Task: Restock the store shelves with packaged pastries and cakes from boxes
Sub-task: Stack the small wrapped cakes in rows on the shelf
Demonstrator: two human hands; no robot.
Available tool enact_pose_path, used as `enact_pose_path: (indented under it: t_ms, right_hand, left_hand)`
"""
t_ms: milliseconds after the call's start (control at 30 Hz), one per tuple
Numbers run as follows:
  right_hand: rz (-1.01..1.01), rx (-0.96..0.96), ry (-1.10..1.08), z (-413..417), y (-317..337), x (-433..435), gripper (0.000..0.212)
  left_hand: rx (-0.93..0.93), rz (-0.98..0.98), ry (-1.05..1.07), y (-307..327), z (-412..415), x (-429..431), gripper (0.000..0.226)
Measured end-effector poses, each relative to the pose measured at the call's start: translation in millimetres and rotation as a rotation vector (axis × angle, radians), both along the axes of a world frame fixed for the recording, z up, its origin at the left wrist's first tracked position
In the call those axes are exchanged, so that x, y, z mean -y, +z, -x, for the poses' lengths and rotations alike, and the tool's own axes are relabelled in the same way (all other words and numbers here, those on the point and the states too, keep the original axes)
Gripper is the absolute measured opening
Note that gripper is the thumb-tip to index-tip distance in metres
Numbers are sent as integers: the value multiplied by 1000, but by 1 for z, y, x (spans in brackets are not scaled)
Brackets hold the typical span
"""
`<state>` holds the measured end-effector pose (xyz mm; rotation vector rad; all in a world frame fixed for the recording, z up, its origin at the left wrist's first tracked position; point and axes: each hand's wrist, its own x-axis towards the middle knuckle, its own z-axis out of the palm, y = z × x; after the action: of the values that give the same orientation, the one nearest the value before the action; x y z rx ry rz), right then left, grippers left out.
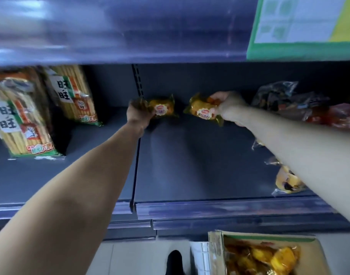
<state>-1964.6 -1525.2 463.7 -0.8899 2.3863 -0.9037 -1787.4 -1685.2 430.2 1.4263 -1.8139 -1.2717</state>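
Gripped a pastry pack (163, 108) in the left hand (139, 114), a second pack (204, 110) in the right hand (228, 108), both deep on the shelf (190, 165). Judged barely begun, with the box (215, 249) under the shelf well filled.

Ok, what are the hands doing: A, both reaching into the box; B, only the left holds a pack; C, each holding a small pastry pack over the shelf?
C: the left hand grips one pastry pack, the right hand a second pack, both over the shelf.
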Motion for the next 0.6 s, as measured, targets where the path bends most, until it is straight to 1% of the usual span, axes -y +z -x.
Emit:
enact_pose_path:
  t_ms: [100, 167, 267, 367, 533, 600]
  right_hand:
    - [-34, -212, -25, -5, -3, 13, 37]
    - [-81, -295, -17, -6, -5, 22, 33]
    - [-112, -314, -18, -4, -8, 33, 31]
    - [-124, -371, -38, 1, -16, 37, 32]
    - [-151, -453, -180, -11, -23, 31, 43]
    - [-131, -454, -204, -17, -21, 24, 43]
  left_hand:
    - [63, 83, -5, -9, 5, 8, 51]
    - [34, 93, -7, -10, 9, 13, 49]
    - [24, 99, -21, -13, 12, 17, 51]
    - [-43, 58, 34, -15, 14, 18, 63]
    - [7, 64, 44, -14, 10, 15, 73]
    - [26, 59, 43, -12, 5, 12, 76]
